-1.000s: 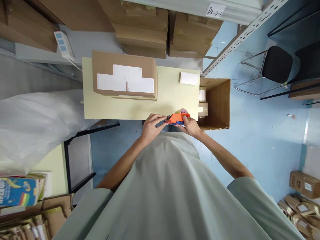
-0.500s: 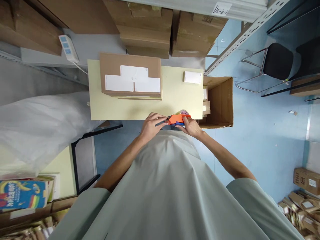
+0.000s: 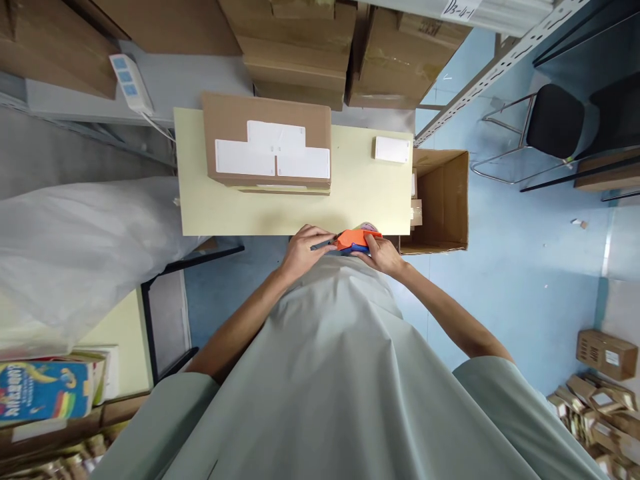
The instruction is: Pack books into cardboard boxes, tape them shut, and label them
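An orange and blue tape dispenser is held between my hands at the near edge of the pale yellow table. Part of a tape roll shows behind it. My right hand grips the dispenser's right part, with the thumb on top of the orange side. At its dark left end, the fingertips of my left hand pinch from above and below; what exactly lies between them is too small to see. Beyond my hands, a closed cardboard box with white labels sits on the table.
A white stack of labels lies at the table's right. Beside the table stands an open carton with small boxes inside. A power strip and large cartons line the back shelf. A translucent plastic bag bulges at left.
My view has shifted slightly, so the table and box appear a little higher and further right. Both hands keep nearly the same hold on the tape dispenser.
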`<control>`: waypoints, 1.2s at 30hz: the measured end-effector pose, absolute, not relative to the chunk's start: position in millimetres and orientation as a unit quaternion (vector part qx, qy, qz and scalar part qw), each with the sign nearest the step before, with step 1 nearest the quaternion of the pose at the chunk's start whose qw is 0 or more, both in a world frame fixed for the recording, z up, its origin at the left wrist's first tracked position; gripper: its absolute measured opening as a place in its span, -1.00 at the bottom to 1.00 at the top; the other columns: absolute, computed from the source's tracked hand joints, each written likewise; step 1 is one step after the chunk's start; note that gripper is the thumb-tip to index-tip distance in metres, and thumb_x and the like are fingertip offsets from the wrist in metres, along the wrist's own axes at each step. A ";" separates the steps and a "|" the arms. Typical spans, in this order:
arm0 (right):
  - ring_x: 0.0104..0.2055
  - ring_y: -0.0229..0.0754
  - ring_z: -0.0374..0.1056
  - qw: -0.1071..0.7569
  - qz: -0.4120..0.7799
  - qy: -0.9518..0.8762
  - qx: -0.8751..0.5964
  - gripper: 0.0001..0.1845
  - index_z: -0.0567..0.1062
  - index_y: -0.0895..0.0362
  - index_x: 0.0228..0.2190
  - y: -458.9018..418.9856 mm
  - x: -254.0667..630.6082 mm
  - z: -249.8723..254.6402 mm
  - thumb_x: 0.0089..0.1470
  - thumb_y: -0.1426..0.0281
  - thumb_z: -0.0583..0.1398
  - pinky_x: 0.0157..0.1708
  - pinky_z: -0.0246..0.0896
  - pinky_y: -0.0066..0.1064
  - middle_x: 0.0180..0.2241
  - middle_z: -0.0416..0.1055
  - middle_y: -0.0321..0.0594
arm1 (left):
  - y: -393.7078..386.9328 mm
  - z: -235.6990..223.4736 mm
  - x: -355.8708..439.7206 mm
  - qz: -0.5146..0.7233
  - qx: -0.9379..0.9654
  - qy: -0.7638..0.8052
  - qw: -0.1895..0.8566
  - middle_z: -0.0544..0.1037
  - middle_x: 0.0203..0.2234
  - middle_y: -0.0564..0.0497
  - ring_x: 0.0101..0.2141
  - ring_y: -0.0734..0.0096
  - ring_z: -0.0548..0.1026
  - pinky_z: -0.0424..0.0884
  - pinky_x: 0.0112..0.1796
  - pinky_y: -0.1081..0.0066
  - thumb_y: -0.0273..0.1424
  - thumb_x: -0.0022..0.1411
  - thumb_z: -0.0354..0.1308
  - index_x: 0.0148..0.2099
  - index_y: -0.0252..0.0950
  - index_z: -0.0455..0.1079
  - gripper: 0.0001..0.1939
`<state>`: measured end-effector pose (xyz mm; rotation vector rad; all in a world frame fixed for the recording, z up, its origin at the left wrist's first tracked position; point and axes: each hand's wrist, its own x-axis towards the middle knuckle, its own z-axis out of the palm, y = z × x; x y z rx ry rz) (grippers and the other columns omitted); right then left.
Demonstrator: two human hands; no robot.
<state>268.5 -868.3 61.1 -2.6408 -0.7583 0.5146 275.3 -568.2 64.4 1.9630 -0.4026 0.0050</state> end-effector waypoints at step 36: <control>-0.04 0.29 0.69 0.025 0.302 -0.271 -0.914 -0.25 0.35 0.23 0.32 -887.6 320.3 109.0 0.57 -0.17 0.02 -0.07 0.44 -0.11 0.00 0.71 0.20 | -574.4 10.4 313.4 -0.127 0.803 0.039 0.581 0.75 -0.31 -0.11 -0.38 0.26 0.55 0.46 -0.30 0.29 0.02 0.24 0.45 -0.27 -0.23 0.69 -0.60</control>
